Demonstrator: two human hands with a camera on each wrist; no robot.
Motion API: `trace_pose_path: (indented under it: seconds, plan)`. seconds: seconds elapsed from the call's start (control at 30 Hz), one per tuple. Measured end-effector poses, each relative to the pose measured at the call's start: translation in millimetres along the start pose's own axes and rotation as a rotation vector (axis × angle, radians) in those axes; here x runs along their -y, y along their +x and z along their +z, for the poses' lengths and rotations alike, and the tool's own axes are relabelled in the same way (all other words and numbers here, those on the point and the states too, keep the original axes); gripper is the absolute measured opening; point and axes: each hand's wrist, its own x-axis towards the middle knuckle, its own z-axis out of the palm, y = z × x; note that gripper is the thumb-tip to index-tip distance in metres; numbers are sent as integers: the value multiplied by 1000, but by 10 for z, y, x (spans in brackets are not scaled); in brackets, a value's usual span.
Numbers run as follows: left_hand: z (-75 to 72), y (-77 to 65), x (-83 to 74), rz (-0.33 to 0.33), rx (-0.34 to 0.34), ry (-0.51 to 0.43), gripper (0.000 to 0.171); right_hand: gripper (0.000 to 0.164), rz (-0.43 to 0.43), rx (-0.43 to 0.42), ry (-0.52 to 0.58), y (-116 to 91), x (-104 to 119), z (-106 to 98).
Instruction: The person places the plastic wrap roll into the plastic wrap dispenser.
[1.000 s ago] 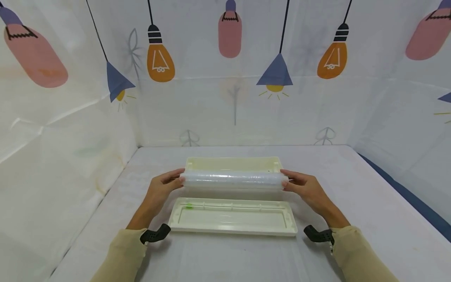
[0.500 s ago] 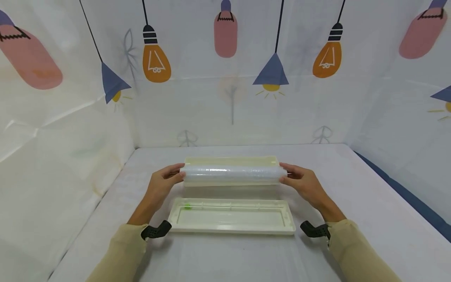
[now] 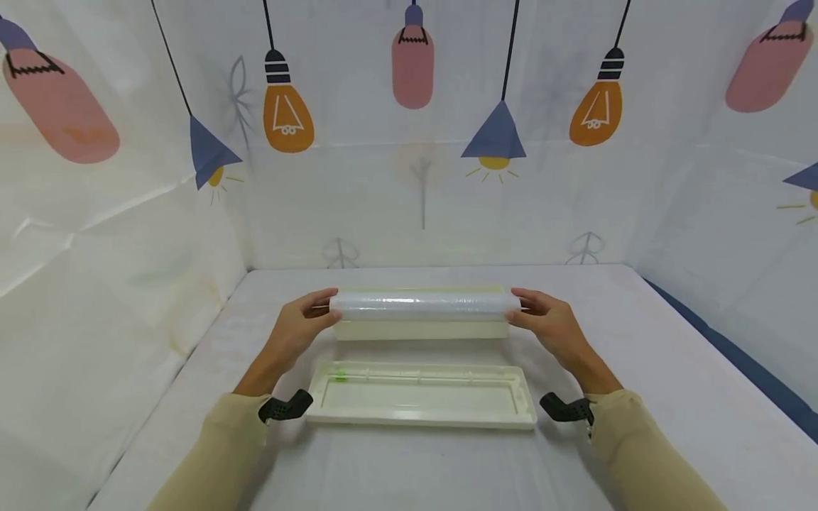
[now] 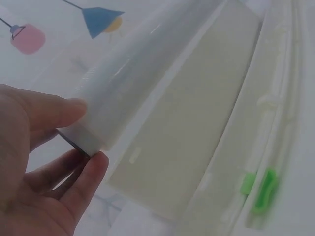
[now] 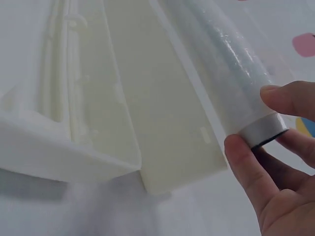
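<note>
A clear roll of cling film [image 3: 424, 305] spans between both hands in the head view, right at the top of a long cream box [image 3: 422, 331]. My left hand [image 3: 294, 337] pinches its left end between thumb and fingers. At the opposite end, my right hand [image 3: 556, 332] grips the roll the same way. The wrist views show thumbs on the film and fingertips at the core's ends. Most of the box's inside is hidden behind the roll. Nearer to me lies a cream lid [image 3: 418, 401], bearing a small green slider [image 4: 266, 191] on its rail.
A white-covered table [image 3: 422, 468] bears the box and lid. Printed white sheeting [image 3: 358, 199] encloses its back and sides. Dark blue cloth [image 3: 722, 337] shows beyond the right edge. Each wrist wears a black strap mount.
Both hands have moved the roll away from me and over the box. The box's front wall now shows below the roll, while its inside is mostly covered. The lid stays put.
</note>
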Motion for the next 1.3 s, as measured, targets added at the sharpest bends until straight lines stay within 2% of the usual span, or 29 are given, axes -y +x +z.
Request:
trace_pose_path:
  seconds: [0.17, 0.37, 0.87, 1.3]
  plan:
    - [-15, 64, -36, 1, -15, 22, 60, 66, -7, -22, 8, 42, 23, -15]
    - [-16, 140, -74, -32, -28, 29, 58, 65, -4, -28, -2, 110, 95, -34]
    - [-58, 252, 26, -57, -3, 19, 61, 67, 42, -8, -15, 264, 161, -27]
    - [-30, 300, 72, -89, -32, 45, 58, 62, 50, -10, -18, 361, 80, 9]
